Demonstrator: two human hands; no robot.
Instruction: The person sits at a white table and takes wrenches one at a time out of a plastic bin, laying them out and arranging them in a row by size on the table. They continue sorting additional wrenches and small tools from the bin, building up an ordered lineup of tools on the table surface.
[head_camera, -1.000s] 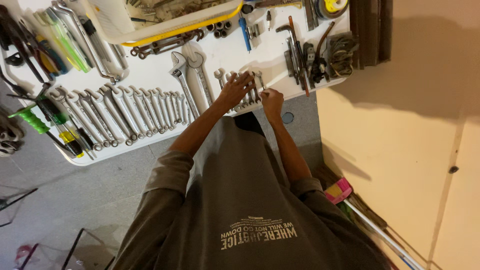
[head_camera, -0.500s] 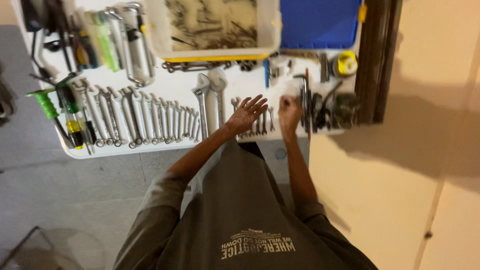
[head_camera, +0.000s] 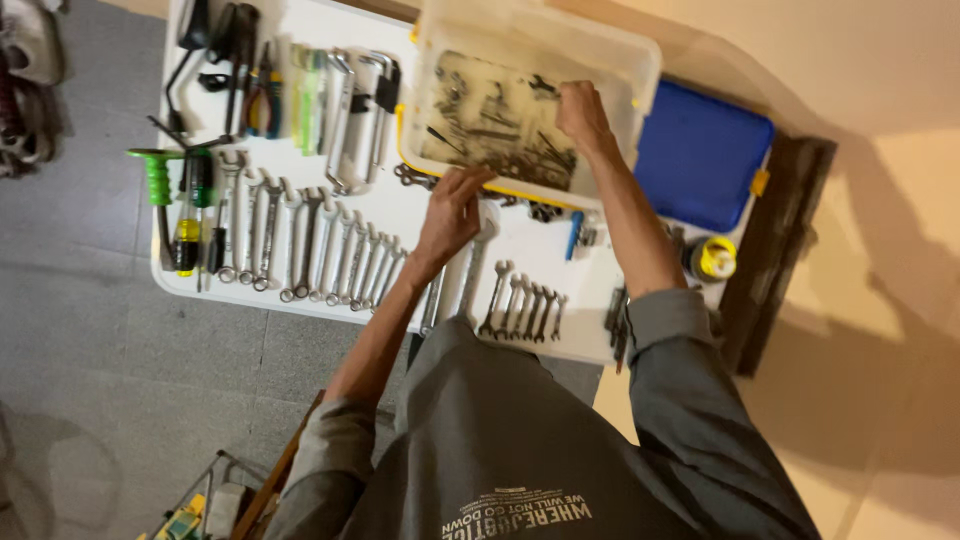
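My right hand (head_camera: 583, 110) reaches into a translucent white bin (head_camera: 640, 62) full of small dark metal tools, with its fingers bent down among them; whether it grips anything is hidden. My left hand (head_camera: 452, 215) hovers over the white tabletop (head_camera: 545, 245) with fingers apart, its tips at the bin's yellow-edged front rim, and it holds nothing. Two big adjustable wrenches (head_camera: 470, 275) lie partly under that hand. A row of small spanners (head_camera: 525, 305) sits near the table's front edge, below my right forearm.
A long row of larger spanners (head_camera: 320, 245) lies to the left. Screwdrivers with green and yellow handles (head_camera: 175, 200) and pliers (head_camera: 262, 95) fill the far left. A blue case (head_camera: 700, 155) and a yellow tape roll (head_camera: 715, 258) sit right of the bin. Grey floor lies below.
Both hands left the small spanners and moved up the table: the right one went into the bin, the left one to the bin's front rim. The view shifted and tilted.
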